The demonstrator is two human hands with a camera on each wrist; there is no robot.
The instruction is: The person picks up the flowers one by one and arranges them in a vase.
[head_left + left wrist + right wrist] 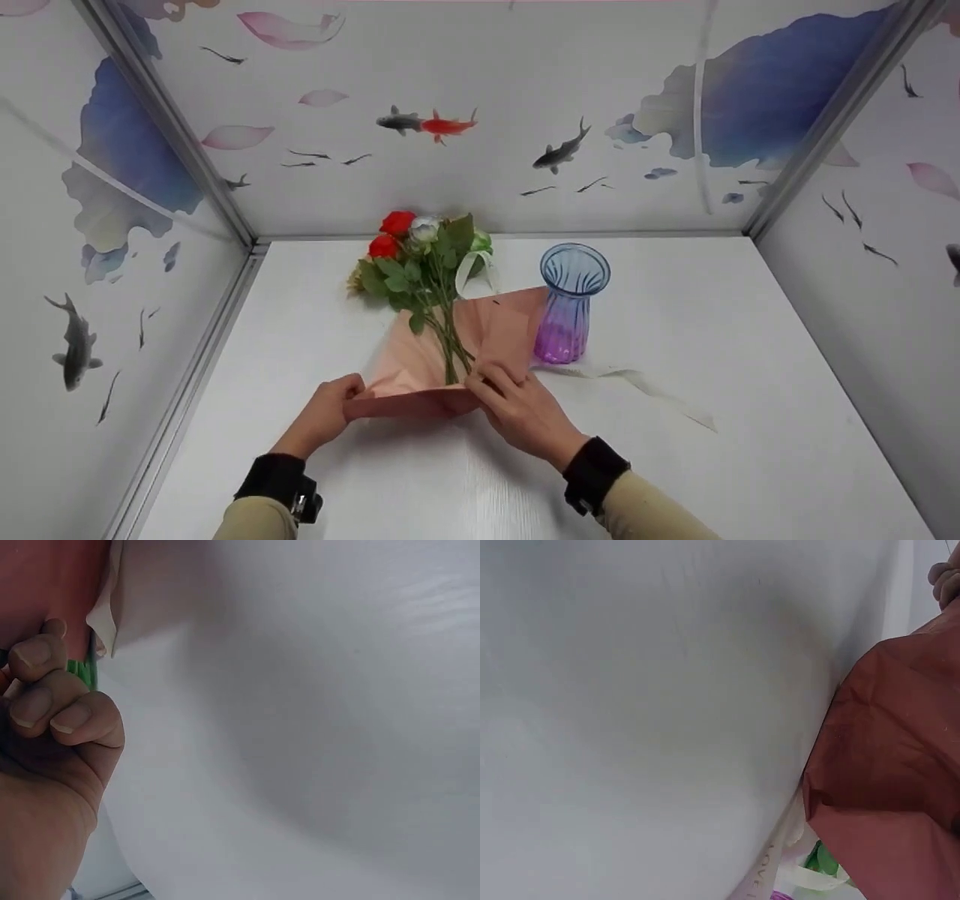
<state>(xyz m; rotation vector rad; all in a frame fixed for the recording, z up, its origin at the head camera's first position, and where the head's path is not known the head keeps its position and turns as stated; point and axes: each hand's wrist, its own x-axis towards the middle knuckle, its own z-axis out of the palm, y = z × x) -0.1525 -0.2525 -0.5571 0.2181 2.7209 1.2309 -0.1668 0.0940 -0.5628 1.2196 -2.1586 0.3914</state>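
Note:
A sheet of pink wrapping paper (409,352) lies under the stems of a flower bouquet (424,262) with red, white and green blooms. Its near edge is folded up across the stem ends. My left hand (328,411) pinches the left corner of that fold, fingers curled, as the left wrist view also shows beside the paper (49,585). At the fold's right end, my right hand (525,412) grips the paper between thumb and fingers, close to the stems. The right wrist view shows the paper's darker outer side (885,742), creased; the right hand is out of that view.
A ribbed glass vase (574,315), blue above and purple below, stands just right of the paper. A pale ribbon (637,379) trails rightward over the white table (720,322). Another white ribbon loop (469,274) lies by the blooms. Printed panels (487,180) enclose the back and sides.

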